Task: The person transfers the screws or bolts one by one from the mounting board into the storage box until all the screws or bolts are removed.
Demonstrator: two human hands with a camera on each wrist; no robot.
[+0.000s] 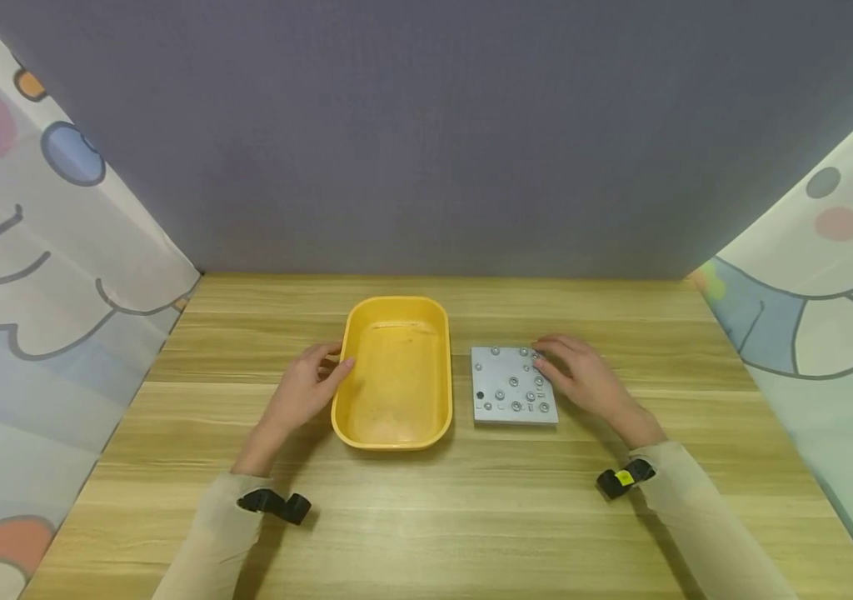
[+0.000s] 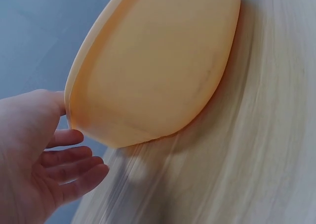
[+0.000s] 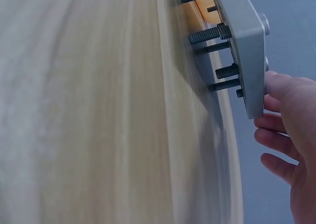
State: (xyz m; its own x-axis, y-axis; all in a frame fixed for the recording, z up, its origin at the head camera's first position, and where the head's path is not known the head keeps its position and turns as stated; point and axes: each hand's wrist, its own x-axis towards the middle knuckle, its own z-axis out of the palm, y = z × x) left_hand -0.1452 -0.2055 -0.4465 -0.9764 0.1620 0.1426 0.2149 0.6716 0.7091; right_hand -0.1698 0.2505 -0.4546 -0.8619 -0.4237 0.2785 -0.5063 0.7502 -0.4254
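A yellow plastic tray [image 1: 395, 392] with rounded corners and nothing in it is near the middle of the wooden table. My left hand [image 1: 310, 387] holds its left rim, thumb over the edge and fingers at the outer wall; the left wrist view shows this tray [image 2: 158, 70] beside the curled fingers. To its right is a square grey metal plate [image 1: 492, 379] with several bolts through it. My right hand [image 1: 584, 379] grips the plate's right edge, thumb on top. Threaded bolt ends [image 3: 210, 34] stick out below the plate in the right wrist view; whether they touch the table cannot be told.
The wooden table [image 1: 426, 517] reaches back to a dark grey panel [image 1: 426, 142]. White cloths with cartoon prints hang at the left [image 1: 37, 250] and right [image 1: 839, 333]. A narrow strip of table separates the tray from the plate.
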